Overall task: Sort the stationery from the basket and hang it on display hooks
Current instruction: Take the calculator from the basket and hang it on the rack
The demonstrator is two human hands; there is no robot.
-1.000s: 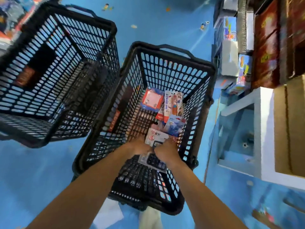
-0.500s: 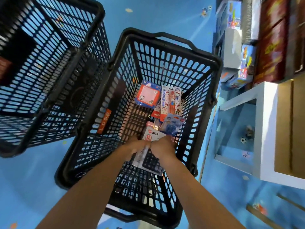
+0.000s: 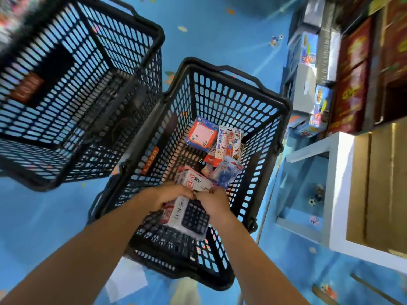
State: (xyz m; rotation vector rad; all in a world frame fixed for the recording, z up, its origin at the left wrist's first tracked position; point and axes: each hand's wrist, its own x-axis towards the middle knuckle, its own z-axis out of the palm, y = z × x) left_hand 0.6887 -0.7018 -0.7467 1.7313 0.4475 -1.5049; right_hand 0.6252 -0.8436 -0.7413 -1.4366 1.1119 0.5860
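Note:
A black plastic basket (image 3: 259, 111) stands on the blue floor with packaged stationery in it. Both my hands reach inside it. My left hand (image 3: 163, 194) and my right hand (image 3: 214, 200) pinch the top of a packaged black calculator (image 3: 193, 216), which hangs below them. Just beyond the hands lies a white pack with a red "12" (image 3: 195, 180). Farther in are a blue item in a clear pack (image 3: 226, 172), a red and white pen pack (image 3: 229, 143) and a square notepad pack with an orange border (image 3: 201, 135).
A second black basket (image 3: 99, 62) stands to the left, close to the first. On the right are a white shelf edge (image 3: 337, 183), brown cartons (image 3: 378, 186) and boxed goods (image 3: 319, 111). A white paper (image 3: 125, 280) lies on the floor near the basket.
The view has shifted a little, so both baskets sit differently in frame. My hands stay together on the calculator pack, which now shows more fully below them.

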